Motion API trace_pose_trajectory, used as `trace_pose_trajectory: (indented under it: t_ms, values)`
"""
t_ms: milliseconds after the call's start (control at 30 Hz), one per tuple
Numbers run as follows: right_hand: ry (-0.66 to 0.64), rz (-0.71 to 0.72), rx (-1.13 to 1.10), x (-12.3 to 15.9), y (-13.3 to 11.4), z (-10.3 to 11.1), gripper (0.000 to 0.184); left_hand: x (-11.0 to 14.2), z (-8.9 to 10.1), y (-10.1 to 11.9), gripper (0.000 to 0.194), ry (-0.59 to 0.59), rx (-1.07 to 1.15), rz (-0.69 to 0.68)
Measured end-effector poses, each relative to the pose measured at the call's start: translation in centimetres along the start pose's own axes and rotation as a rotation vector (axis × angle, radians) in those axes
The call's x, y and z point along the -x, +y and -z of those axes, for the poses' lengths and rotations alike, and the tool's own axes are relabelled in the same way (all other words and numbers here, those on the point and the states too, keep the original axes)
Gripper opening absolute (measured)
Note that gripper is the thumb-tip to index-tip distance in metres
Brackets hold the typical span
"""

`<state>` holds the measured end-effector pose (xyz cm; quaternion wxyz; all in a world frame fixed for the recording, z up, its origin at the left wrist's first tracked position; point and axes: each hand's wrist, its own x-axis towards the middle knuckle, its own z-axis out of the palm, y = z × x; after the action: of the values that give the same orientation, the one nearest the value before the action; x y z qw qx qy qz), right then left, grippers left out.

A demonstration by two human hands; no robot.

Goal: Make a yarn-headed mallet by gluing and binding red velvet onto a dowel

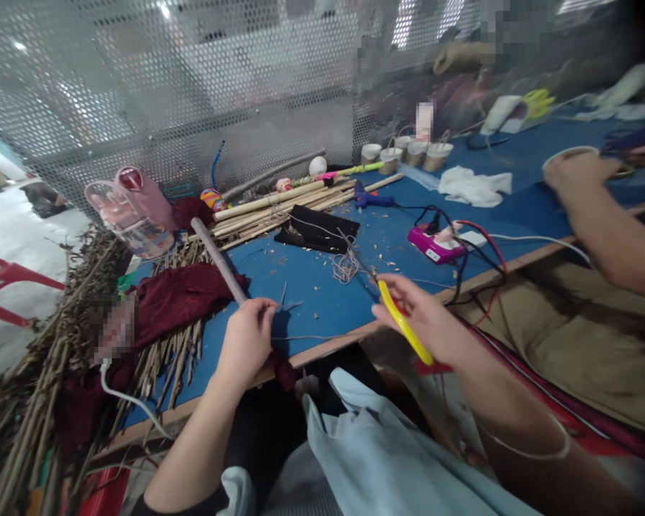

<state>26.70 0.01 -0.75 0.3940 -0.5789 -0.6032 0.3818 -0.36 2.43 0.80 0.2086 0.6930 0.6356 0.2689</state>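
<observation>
My left hand (247, 331) is closed at the near end of a grey rod (218, 258), which slants away to the upper left. Thin cord ends stick out beside its fingertips, and a thin cord (312, 337) runs from there to the right along the table edge. In my right hand (416, 315) is a pair of scissors with yellow handles (403, 322). Their blades (357, 254) point away over a loose tangle of cord (345, 266) on the blue table (295, 276). A black cloth piece (317, 229) lies just behind the tangle.
Dry sticks (180, 358) and a maroon cloth (180, 297) cover the left side. A pink-lidded jug (140, 211) stands behind them. A blue glue gun (373, 198), purple power strip (435, 244) and cables lie right. Another person's arm (596, 208) reaches in at far right.
</observation>
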Motion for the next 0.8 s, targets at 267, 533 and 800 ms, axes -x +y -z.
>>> trace_pose_trajectory:
  t_ms: [267, 533, 800]
  values:
    - [0.048, -0.063, 1.089, -6.9, -1.2, 1.1, 0.041, 1.5, 0.5, -2.0, 0.031, 0.182, 0.367, 0.201]
    - [-0.372, 0.594, 0.734, -7.4, -5.7, -8.5, 0.038, 2.1, -0.4, -2.3, 0.031, 0.270, 0.631, 0.237]
    - [-0.316, 0.532, 0.667, -13.2, -4.8, -9.0, 0.011, 3.6, -0.9, -3.2, 0.036, 0.110, 0.410, 0.129]
